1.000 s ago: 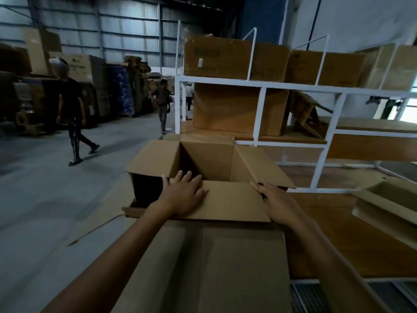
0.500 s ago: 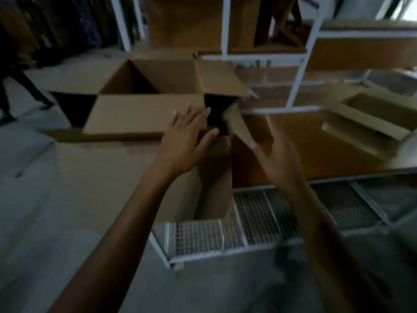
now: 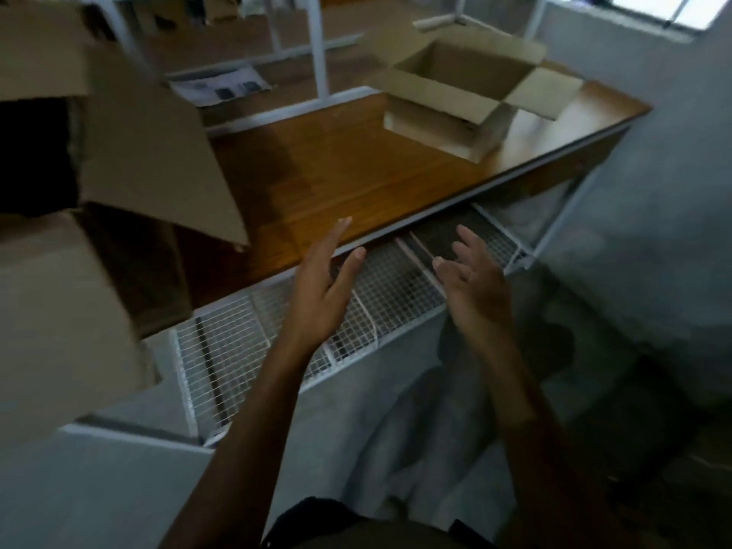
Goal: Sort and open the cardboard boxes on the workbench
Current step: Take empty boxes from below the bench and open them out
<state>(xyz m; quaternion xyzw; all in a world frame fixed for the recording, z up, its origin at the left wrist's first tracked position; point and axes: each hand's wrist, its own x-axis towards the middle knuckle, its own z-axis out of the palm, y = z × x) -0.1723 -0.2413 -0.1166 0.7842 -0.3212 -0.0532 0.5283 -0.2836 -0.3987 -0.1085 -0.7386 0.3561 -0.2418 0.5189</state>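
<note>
A large cardboard box [image 3: 130,152] with its flaps spread open fills the left edge, on the wooden workbench [image 3: 336,172]. A smaller open cardboard box [image 3: 463,89] sits at the bench's far right. My left hand [image 3: 321,287] hovers over the bench's front edge with straight fingers, holding nothing. My right hand [image 3: 475,279] hangs beside it over the wire shelf, fingers loosely spread and empty. Neither hand touches a box.
A white wire-mesh shelf [image 3: 356,311] juts out below the bench front. White rack posts [image 3: 317,45] rise behind the bench, with a printed sheet [image 3: 222,87] lying at the back. Grey concrete floor [image 3: 653,271] lies to the right.
Both hands have let go of the large box's front flap and pulled back to the right. The view has swung down and right, bringing the smaller box toward the middle.
</note>
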